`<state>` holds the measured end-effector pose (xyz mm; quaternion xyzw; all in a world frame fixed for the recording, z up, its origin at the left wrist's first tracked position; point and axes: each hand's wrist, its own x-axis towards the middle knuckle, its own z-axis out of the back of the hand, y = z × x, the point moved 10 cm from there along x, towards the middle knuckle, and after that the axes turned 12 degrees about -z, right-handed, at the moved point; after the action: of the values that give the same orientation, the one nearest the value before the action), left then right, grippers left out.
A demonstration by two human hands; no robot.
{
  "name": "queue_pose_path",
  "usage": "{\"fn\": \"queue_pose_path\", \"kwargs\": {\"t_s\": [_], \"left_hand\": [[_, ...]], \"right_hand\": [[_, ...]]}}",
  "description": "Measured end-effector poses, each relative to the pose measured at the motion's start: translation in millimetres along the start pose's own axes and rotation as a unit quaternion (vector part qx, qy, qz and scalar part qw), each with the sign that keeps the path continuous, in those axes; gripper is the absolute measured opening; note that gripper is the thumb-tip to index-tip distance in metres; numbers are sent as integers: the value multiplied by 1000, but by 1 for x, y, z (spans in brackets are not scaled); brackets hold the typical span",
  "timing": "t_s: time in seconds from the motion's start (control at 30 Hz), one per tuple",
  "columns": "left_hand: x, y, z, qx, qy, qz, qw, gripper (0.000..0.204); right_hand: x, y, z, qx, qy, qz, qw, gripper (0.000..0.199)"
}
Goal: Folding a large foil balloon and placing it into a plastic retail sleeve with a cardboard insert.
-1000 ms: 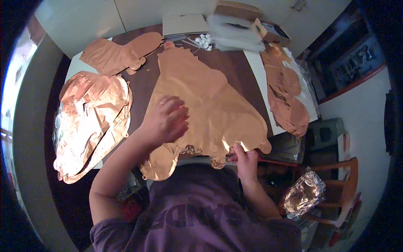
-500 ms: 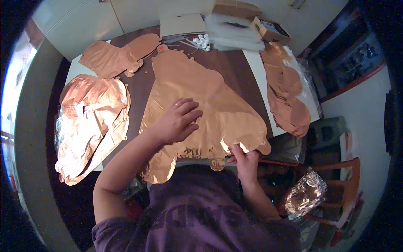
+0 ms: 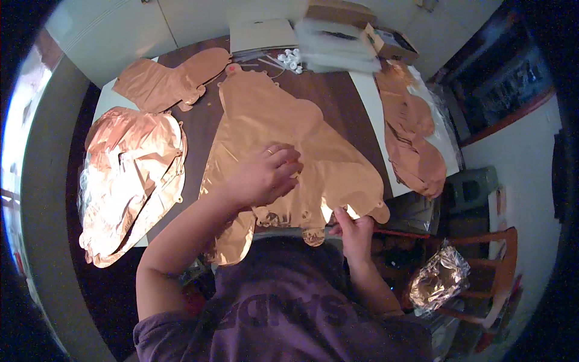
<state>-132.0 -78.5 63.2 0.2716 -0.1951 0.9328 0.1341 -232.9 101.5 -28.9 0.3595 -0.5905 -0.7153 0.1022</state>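
Observation:
A large flat copper-coloured foil balloon [image 3: 271, 114] lies across the table, its near edge hanging toward my body. My left hand [image 3: 268, 175] is over the middle of it, fingers loosely curved and slightly blurred, with nothing visible in them; whether it touches the foil I cannot tell. At the near right edge my right hand [image 3: 354, 232] pinches the foil, thumb on top and the other fingers partly hidden underneath. Small tabs with holes stick out along the balloon's rim, and a red spot marks its far tip.
More flat foil balloons lie on the left [image 3: 132, 181], far left [image 3: 166, 81] and right [image 3: 413, 133]. Small white rolls [image 3: 291, 60], clear plastic packs [image 3: 335, 51] and an open cardboard box [image 3: 392, 45] stand at the back. Crumpled foil [image 3: 439, 277] rests on a wooden chair [image 3: 509, 265].
My left hand has slid a little to the right over the foil. The right hand keeps its pinch almost in place, and small folds in the foil have shifted.

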Motion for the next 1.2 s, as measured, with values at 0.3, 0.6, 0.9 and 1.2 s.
{"fn": "queue_pose_path", "kwargs": {"t_s": [0.3,0.6,0.9,1.2], "left_hand": [[-5,3,-8,-5,9,3,1000,39],[-6,4,-11,11,29,17,999,46],[-15,10,-18,71,81,32,994,70],[-24,19,-33,91,113,24,989,71]], "right_hand": [[-2,9,3,2,-24,4,1000,19],[0,18,11,-6,-43,43,998,20],[-81,80,-68,-430,-64,508,743,17],[-34,95,-68,-310,196,368,854,20]]}}
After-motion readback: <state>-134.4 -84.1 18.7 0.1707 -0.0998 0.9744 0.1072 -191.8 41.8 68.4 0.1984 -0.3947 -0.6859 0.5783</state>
